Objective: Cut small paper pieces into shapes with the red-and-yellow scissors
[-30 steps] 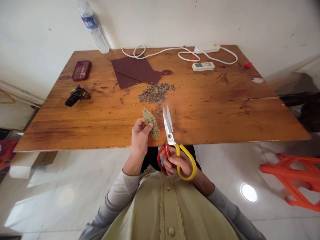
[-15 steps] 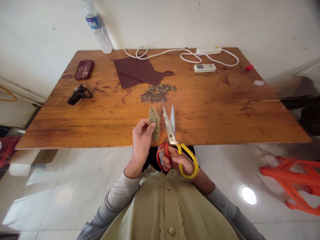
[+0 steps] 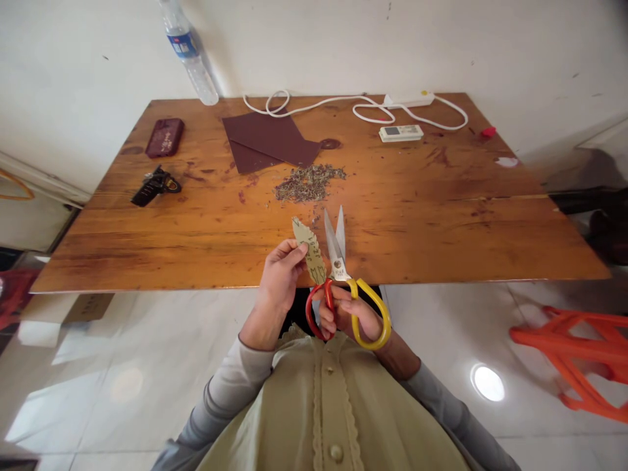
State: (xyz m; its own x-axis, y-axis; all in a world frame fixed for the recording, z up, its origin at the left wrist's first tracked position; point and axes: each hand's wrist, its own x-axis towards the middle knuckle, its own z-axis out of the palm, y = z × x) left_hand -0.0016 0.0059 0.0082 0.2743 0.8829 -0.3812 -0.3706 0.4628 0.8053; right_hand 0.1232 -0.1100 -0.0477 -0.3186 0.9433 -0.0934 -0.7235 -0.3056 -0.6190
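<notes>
Hands above near edge of desk [image 3: 441,216]. In left hand [image 3: 282,275], dried leaf [image 3: 309,248], pinched between thumb and fingers, tilted, just left of blades. In right hand [image 3: 350,317], scissors [image 3: 338,258], fingers curled through red and yellow loops, blades slightly apart, pointing away. Beyond: pile of cuttings [image 3: 308,183], brown sheets [image 3: 269,137], bottle [image 3: 189,52].

My left hand [image 3: 280,273] holds the paper strip [image 3: 310,250] just left of the scissors [image 3: 337,252] in my right hand [image 3: 350,315]. Beyond my fingers, the heap of clippings [image 3: 309,182] lies on the table [image 3: 441,216], with sheets [image 3: 269,137] behind it.
</notes>
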